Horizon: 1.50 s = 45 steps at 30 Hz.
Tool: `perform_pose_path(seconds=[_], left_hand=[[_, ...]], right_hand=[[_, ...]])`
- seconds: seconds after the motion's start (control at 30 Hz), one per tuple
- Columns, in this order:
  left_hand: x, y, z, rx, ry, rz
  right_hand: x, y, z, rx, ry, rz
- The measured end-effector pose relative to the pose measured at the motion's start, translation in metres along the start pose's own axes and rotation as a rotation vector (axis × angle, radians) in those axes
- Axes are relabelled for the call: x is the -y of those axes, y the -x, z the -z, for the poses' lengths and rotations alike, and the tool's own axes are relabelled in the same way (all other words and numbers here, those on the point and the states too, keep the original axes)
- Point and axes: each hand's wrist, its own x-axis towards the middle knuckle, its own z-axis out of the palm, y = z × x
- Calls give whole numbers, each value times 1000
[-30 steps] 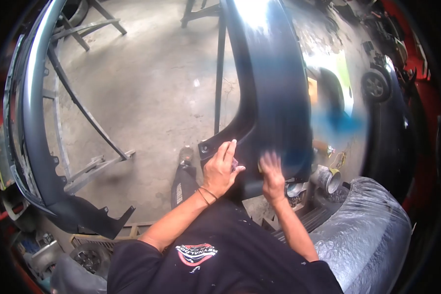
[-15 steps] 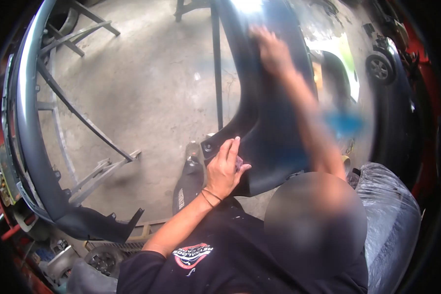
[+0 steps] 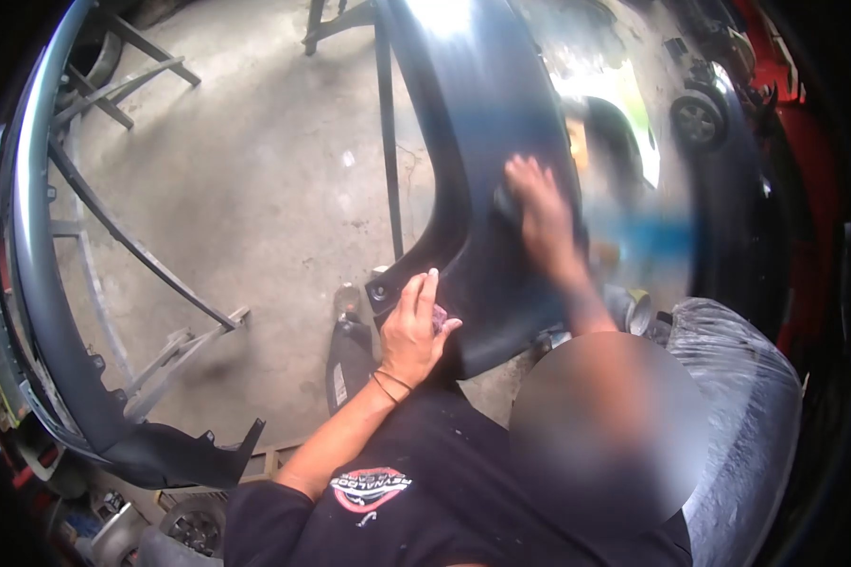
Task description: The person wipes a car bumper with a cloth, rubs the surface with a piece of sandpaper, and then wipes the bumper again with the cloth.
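A dark, smooth car fender (image 3: 487,274) stretches away from my body, with a bright reflection near its far end. My left hand (image 3: 413,331) rests on its near corner beside a small round hole, fingers extended. Tucked between that palm and thumb is a small purplish piece of material (image 3: 439,317), mostly hidden. Midway along the fender, my right hand (image 3: 544,208) presses flat, blurred by motion. Beneath its fingers shows the edge of a greyish pad (image 3: 506,203); the rest of it is covered.
At left, a dark bumper cover (image 3: 66,350) hangs on a metal stand (image 3: 142,241). A plastic-wrapped part (image 3: 742,416) stands at my right. Farther right is a dark car body, with a wheel (image 3: 698,121) beyond. Wheels and loose parts lie at lower left on the concrete floor.
My right hand has slid along the fender toward my body. My left hand stays at the near corner. The whole view has shifted slightly left.
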Motion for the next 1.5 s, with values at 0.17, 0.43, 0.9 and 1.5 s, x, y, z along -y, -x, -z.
perform_pose_path(seconds=[0.17,0.43,0.9,1.5], left_hand=[[-2,-3,2,10,28,47],[-25,-15,31,64,119,19],[-181,14,-77,418,599,-49],[-142,19,-231,-32,-728,-233]], right_hand=[[14,-80,24,-229,-64,-137],[66,57,88,-116,-608,-621],[55,251,104,-511,-1560,-613],[-54,379,102,-435,-1947,-1202]])
